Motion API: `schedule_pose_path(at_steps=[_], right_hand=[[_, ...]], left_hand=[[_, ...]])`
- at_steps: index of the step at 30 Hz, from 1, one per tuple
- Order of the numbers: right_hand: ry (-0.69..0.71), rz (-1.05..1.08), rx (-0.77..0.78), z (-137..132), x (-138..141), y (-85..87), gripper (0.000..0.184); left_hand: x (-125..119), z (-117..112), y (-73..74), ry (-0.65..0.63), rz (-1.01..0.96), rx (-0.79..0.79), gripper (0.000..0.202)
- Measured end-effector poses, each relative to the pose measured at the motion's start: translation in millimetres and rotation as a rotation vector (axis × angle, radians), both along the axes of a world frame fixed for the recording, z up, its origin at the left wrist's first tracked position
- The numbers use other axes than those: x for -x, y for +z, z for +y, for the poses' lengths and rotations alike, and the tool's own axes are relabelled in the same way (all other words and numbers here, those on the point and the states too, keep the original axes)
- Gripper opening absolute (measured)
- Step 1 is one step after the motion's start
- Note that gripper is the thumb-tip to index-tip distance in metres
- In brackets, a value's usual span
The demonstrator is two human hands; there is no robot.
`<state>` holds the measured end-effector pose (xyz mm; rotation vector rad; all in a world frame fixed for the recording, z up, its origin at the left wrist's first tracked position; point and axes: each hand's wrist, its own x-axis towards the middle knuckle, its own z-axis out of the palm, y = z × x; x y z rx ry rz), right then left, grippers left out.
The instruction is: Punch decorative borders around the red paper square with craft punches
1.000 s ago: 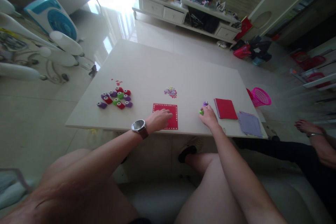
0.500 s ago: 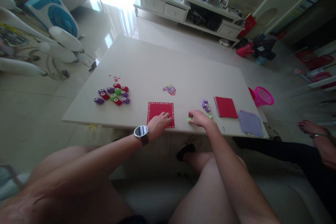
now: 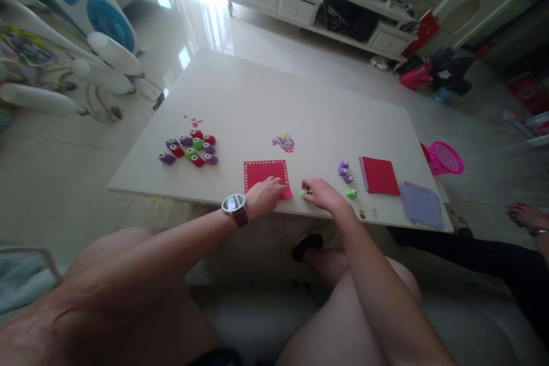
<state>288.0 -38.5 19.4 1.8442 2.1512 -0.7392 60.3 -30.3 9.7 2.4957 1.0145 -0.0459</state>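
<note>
A square red paper sheet with a border of small pale cut-outs lies at the table's front edge. My left hand, wearing a watch, grips its right side with bent fingers, and the lower right corner looks lifted. Just right of the sheet, my right hand pinches a small green craft punch, partly hidden by the fingers. Beyond that hand stand purple punches and another green punch. Several red, purple and green punches are grouped at the left.
Small paper cut-outs are heaped mid-table, with red scraps behind the left punches. A red paper stack and purple sheets lie at the right. Another person's hand shows at far right. A pink basket stands beyond the table.
The red sheet's lower right corner has shifted right and up under my left hand. My right hand has moved the green punch slightly left, closer to the sheet. The camera view has shifted.
</note>
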Motion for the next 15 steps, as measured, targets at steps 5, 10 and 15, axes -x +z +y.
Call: schedule_pose_path(at_steps=[5,10,15], right_hand=[[0.098,0.101,-0.072,11,10,-6.1,0.016],[0.123,0.276,-0.111,18,12,-11.8,0.017],[0.045,0.384,-0.168,15,3,-20.0,0.012]], left_hand=[[5,-5,-8.8,0.112,0.004,-0.055,0.023],[9,-4,-10.3,0.102,-0.005,-0.051,0.021],[12,-4,-7.6,0.069,-0.021,-0.039,0.022]])
